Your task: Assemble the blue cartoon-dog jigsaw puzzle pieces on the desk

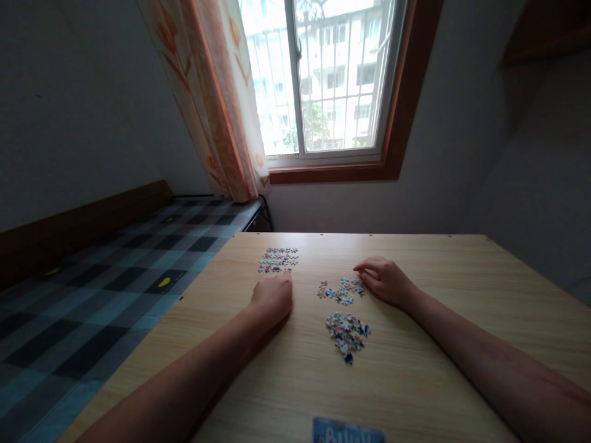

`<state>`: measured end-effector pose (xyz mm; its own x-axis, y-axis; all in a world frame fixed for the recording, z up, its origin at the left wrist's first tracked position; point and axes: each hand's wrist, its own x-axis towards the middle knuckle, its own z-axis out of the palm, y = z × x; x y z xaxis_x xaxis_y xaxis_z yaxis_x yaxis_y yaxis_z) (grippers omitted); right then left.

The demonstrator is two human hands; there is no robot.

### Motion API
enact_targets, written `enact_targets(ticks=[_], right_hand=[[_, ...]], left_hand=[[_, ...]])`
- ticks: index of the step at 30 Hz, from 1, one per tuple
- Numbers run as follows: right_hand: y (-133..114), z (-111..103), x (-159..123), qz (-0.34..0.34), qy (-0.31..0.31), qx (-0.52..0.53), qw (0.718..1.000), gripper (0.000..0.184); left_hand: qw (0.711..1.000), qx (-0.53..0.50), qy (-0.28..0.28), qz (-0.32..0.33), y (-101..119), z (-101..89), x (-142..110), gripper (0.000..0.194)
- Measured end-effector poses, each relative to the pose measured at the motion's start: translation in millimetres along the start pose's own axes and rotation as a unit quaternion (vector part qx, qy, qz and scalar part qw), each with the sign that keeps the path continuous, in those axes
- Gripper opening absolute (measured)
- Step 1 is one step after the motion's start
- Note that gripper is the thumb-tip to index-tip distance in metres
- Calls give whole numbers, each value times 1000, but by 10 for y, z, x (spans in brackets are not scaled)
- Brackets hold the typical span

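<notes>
My left hand [273, 294] is closed, with its fingertips on a small jigsaw piece [289, 270] at the right end of the nearest row. Beyond it, jigsaw pieces lie in short rows [279, 256] on the table. To the right, my right hand [385, 280] rests on the tabletop with its fingers loosely stretched out and nothing visible in them. Its fingertips are beside a loose spread of jigsaw pieces [344, 291], mostly lying flat and apart. Nearer to me sits a heaped pile of jigsaw pieces [346, 333], overlapping one another.
All this lies on a light wooden table [415, 381]. At its near edge a blue printed box or card [348, 431] is partly cut off. A bed with a checked cover [115, 295] stands along the left. A curtain [217, 98] and a barred window [337, 80] are behind.
</notes>
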<state>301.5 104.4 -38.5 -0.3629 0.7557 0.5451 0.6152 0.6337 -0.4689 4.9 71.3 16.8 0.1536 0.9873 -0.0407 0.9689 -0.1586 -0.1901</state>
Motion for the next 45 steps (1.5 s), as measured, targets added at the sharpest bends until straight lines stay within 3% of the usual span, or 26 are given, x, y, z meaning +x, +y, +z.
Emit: enact_targets(ticks=[30,37,40,45], right_hand=[[7,9,-3,3,-10,-6,1000,19],[26,9,4,-5,-4,-6,1000,19],[24,8,7,-5,-2,-8,1000,19],[17,10,8,-6,-2,-6,1000,20]], left_hand=[[1000,-8,16,-14,5,2,-13,41],[996,-41,71,42,82,-37,-79,30],[990,-47,96,93,103,-30,-90,35],[979,-45,80,180,110,15,-82,47]])
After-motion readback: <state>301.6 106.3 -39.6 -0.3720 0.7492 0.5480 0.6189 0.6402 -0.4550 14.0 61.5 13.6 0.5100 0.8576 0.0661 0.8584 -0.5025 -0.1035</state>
